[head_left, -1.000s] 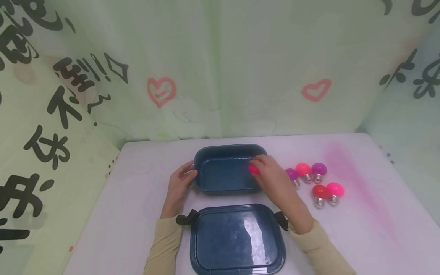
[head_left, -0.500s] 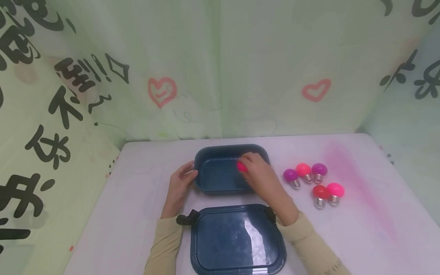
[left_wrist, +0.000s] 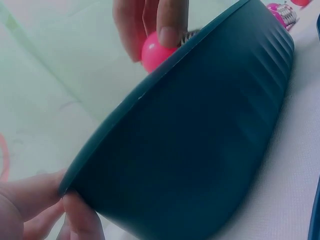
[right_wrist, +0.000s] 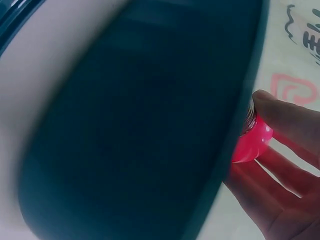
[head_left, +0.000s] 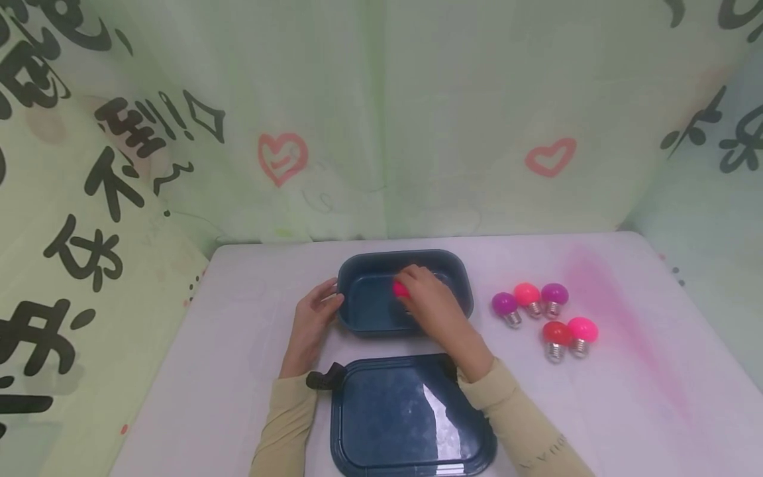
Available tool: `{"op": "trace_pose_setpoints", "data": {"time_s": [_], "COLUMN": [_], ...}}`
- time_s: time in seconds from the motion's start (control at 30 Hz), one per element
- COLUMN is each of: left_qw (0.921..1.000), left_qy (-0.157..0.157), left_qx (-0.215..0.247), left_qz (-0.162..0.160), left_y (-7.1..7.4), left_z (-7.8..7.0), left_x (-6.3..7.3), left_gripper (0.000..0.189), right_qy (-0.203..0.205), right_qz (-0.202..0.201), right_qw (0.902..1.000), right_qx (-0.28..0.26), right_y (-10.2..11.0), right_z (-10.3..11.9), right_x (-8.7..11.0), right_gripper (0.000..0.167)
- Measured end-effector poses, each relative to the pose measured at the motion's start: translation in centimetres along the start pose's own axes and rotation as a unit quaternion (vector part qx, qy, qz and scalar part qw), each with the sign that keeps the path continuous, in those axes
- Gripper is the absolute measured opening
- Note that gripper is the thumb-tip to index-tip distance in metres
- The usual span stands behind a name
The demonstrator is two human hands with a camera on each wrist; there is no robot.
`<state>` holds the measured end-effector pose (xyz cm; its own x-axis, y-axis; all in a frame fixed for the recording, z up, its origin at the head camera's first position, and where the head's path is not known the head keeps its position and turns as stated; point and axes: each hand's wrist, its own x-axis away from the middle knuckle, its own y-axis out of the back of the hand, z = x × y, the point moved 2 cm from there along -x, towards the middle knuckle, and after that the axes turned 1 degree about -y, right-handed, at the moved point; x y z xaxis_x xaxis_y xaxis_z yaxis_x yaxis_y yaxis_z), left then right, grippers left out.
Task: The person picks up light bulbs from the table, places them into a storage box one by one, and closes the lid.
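Note:
In the head view a pink light bulb (head_left: pixel 401 289) is pinched in my right hand (head_left: pixel 432 305), over the inside of a dark blue rectangular box (head_left: pixel 363 324). The right wrist view shows the bulb (right_wrist: pixel 255 142) between thumb and fingers, its metal screw base partly hidden by the box rim. My left hand (head_left: pixel 312 315) holds the box's left end. Close up in the left wrist view, thumb and fingers (left_wrist: pixel 82 217) grip the rim. The visible part of the box's inside shows no other bulb.
Right of the box lie several bulbs: a purple one (head_left: pixel 505 304), an orange-pink one (head_left: pixel 527 293), another purple one (head_left: pixel 554 293), a red one (head_left: pixel 557 333) and a pink one (head_left: pixel 583 329). A dark blue lid (head_left: pixel 405 417) lies in front, partly under the right sleeve.
My right hand has moved left with the pink bulb, from the box's right end to over its middle. The left hand stays at the box's left end.

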<state>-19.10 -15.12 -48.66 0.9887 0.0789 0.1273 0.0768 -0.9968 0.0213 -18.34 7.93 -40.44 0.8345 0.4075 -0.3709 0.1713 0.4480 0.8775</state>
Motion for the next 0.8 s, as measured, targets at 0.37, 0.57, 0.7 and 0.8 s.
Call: {"op": "trace_pose_setpoints", "data": {"time_s": [0.37,0.57,0.7,0.8], "left_qw": [1.0,1.0,1.0,1.0], "left_qy": [-0.001,-0.002,0.001,0.003], "left_qx": [0.003,0.004,0.006,0.007], "left_qz": [-0.001,-0.002,-0.001,0.0], "left_y": [0.1,0.1,0.0,0.1], "left_z": [-0.1,-0.1,-0.1,0.0], "left_x": [-0.1,-0.2,-0.1,0.0], "left_gripper": [0.049,0.049,0.049,0.051], "right_qy": [-0.016,-0.017,-0.017,-0.016], "right_qz": [0.034,0.042,0.041,0.042], "right_qw": [0.999,0.9986,0.9985,0.9984], "right_qx": [-0.024,-0.028,-0.032,-0.036], "right_y": [-2.3,-3.4,-4.0,-4.3], "right_z": [0.7,0.9,0.9,0.9], "right_x": [-0.9,-1.2,-1.3,-1.4], "right_gripper": [0.027,0.028,0.028,0.027]}}
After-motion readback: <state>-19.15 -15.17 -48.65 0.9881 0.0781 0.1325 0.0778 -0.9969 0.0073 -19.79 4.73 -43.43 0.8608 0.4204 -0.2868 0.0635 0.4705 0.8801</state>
